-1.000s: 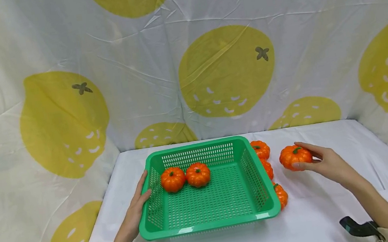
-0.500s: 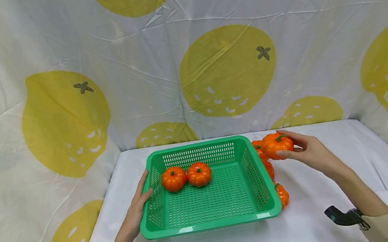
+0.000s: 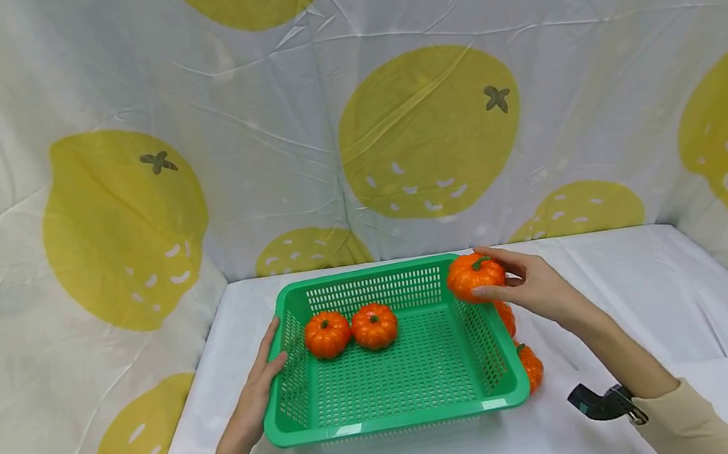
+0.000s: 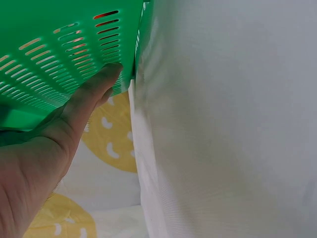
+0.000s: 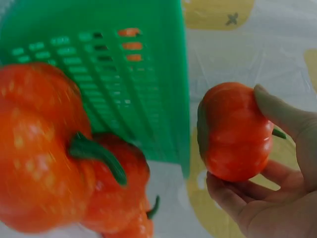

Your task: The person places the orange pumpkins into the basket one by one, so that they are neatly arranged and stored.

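Observation:
My right hand (image 3: 533, 282) grips a small orange pumpkin (image 3: 474, 279) with a green stem. It is over the basket's right back corner, with the thumb on one side and the fingers on the other. My left hand (image 3: 254, 404) holds the left side of the green plastic basket (image 3: 396, 424). The thumb reaches over the rim, and in the left wrist view fingers (image 4: 94, 89) lie along the slotted outer wall. Inside the basket sit two pumpkins, a left one (image 3: 327, 334) and a right one (image 3: 374, 327), side by side towards the left.
More pumpkins stand outside the basket's right wall, a front one (image 3: 532, 368) and another (image 3: 506, 317) behind it. The right wrist view has a large pumpkin (image 5: 39, 148) close up. White cloth (image 3: 601, 301) covers the table, and lemon-printed curtains (image 3: 268, 155) enclose it.
My right hand has carried its pumpkin leftward and up, from right of the basket to above its right rim. The left hand, the basket and the pumpkins inside have stayed put.

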